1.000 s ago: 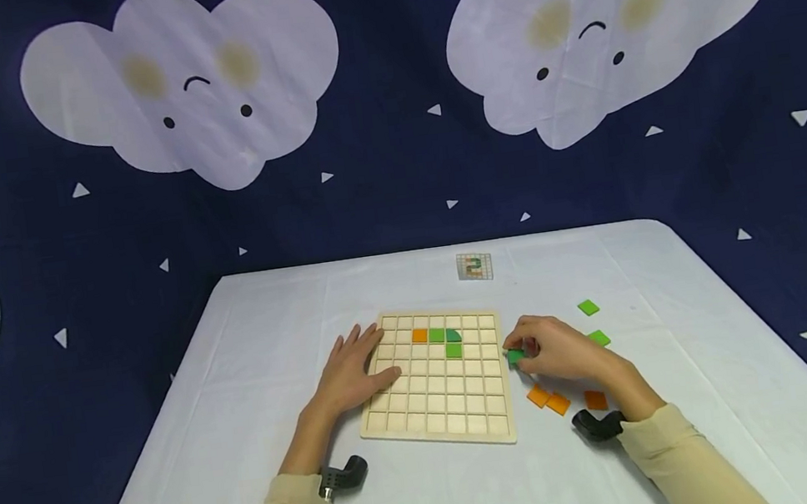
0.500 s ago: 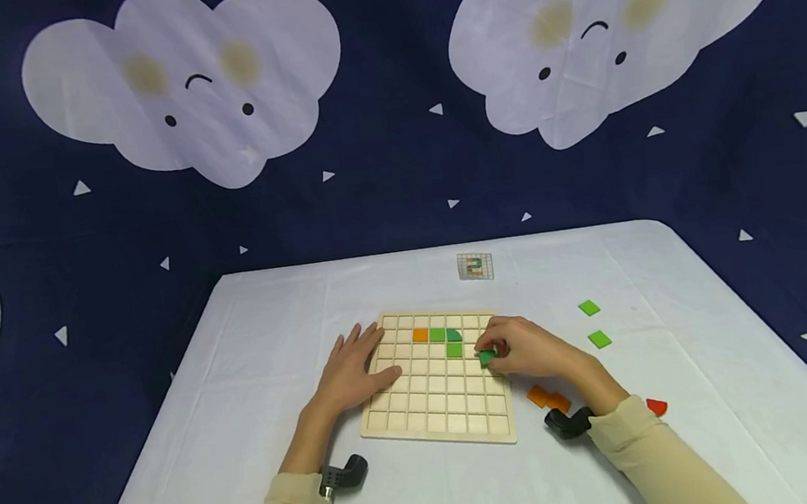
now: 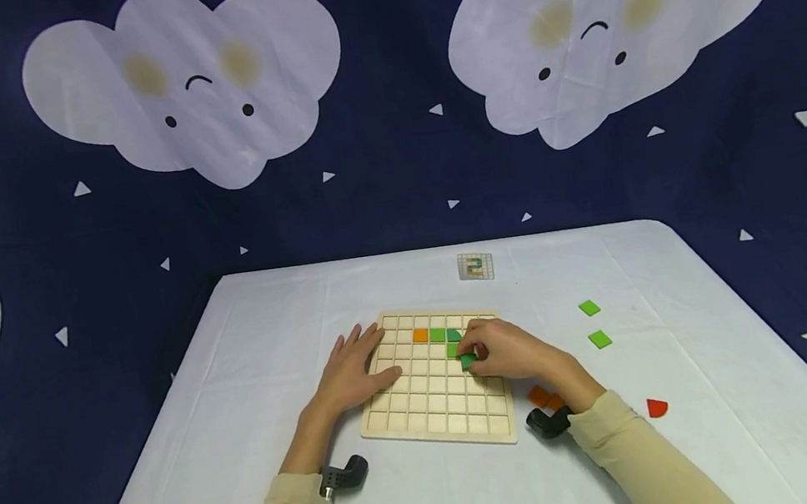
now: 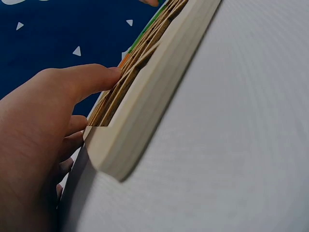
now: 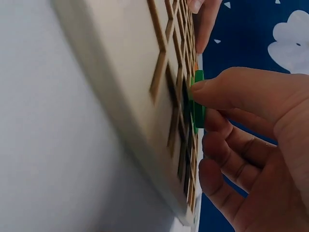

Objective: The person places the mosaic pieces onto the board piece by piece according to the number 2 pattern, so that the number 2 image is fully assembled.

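Dark green tile [image 3: 468, 361], pinched in the right hand's [image 3: 509, 348] fingertips, has come in from off the grid board's [image 3: 456, 404] right edge to just near-right of a light green tile [image 3: 452, 350], so seemingly not seated yet; left hand [image 3: 351, 376], thumb apart from fingers, rests at board's left.

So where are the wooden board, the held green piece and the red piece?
Wooden board [image 3: 437, 385]: head view, bare cell.
Held green piece [image 5: 200, 114]: right wrist view, visible edge.
Red piece [image 3: 657, 407]: head view, middle.
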Demonstrator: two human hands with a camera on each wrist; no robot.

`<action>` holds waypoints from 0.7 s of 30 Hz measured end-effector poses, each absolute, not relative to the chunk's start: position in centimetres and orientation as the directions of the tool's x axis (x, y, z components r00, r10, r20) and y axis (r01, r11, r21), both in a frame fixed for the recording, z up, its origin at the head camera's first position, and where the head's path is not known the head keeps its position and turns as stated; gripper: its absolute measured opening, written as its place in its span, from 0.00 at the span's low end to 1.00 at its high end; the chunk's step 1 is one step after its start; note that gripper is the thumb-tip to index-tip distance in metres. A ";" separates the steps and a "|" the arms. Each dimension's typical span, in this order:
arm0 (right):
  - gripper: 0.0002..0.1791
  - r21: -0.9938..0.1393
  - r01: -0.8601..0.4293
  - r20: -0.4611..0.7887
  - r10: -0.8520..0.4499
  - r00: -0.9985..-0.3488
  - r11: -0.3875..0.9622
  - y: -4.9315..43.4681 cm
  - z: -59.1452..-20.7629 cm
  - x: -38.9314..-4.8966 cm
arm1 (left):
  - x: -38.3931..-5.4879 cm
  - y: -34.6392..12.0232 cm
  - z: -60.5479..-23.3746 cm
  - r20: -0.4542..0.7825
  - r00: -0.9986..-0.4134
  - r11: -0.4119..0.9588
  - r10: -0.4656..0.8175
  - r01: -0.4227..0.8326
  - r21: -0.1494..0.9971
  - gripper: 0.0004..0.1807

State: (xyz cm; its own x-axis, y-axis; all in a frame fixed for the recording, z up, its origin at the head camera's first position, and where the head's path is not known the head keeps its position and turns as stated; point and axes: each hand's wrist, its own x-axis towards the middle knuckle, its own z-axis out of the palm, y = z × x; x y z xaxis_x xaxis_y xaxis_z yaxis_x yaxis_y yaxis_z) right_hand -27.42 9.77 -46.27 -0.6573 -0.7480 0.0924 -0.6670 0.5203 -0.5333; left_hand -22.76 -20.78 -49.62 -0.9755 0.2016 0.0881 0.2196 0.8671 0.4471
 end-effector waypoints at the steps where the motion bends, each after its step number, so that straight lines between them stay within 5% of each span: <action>1: 0.13 -0.525 -0.672 0.093 -0.749 -0.655 0.523 9.6 -46.2 -27.4 | -22.7 -20.8 -49.6 0.087 -0.976 0.868 0.201 0.219 0.446 0.47; 21: 0.11 -0.466 -0.705 0.061 -0.775 -0.629 0.534 7.5 -45.8 -27.1 | -22.7 -20.6 -49.2 0.069 -0.978 0.871 0.199 0.208 0.444 0.46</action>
State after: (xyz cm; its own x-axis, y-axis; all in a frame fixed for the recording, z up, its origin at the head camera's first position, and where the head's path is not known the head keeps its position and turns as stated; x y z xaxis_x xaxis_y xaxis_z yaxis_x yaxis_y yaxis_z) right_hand -27.12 7.54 -45.85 -0.6285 -0.7754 0.0614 -0.7048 0.5344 -0.4665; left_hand -22.67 -20.65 -49.21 -0.9776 0.1989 0.0687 0.2084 0.8713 0.4443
